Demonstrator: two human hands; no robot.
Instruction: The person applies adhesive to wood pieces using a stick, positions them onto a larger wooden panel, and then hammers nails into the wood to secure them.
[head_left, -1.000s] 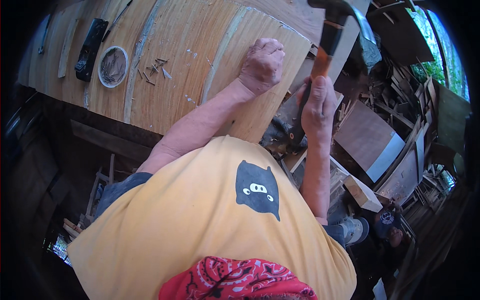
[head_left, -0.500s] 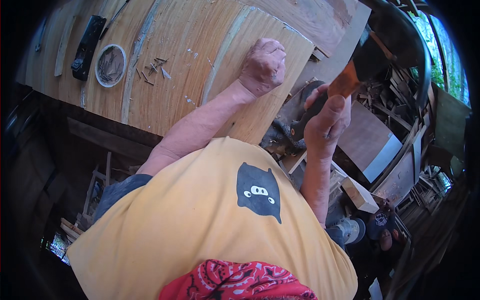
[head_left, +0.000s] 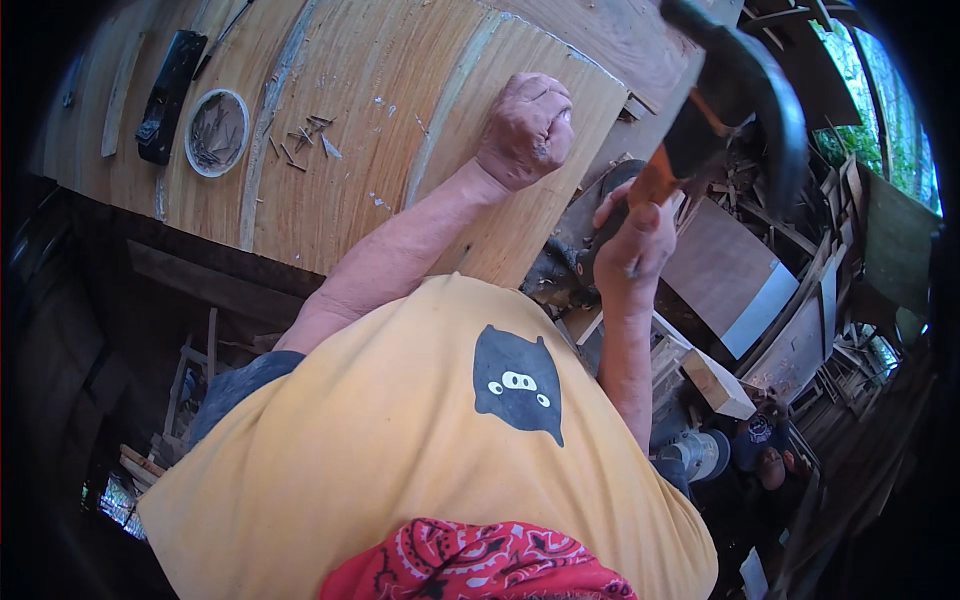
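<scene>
The right hand (head_left: 636, 248) is swinging the hammer (head_left: 692, 138) about: over the last half second its head is coming inward from the far right, and the hand is shifting slightly left with it. The fingers are wrapping around the dark grip, clamping it, with the thumb lying along the handle. The hammer is hanging in the air off the right end of the board (head_left: 350, 60), its head blurring, so at this instant, I judge, no blow is landing. The left hand (head_left: 527, 130) is staying where it was, over the board's right end, its fingers curling together into a fist; I cannot tell whether it is hiding anything inside, or whether it is pressing on the wood. Loose nails (head_left: 303, 135) are lying on the board left of the fist, well apart from it, and a round tub (head_left: 211, 174) is holding more. Beyond that, a black tool (head_left: 168, 95) and a wood strip (head_left: 123, 95) are resting side by side. To the right, a sheet (head_left: 728, 262), a block (head_left: 720, 385) and scattered scraps are crowding the space below the hammer; a bucket (head_left: 706, 455) is standing near another person (head_left: 760, 440). The scraps and block seem to be narrowing the room beside the right arm.
</scene>
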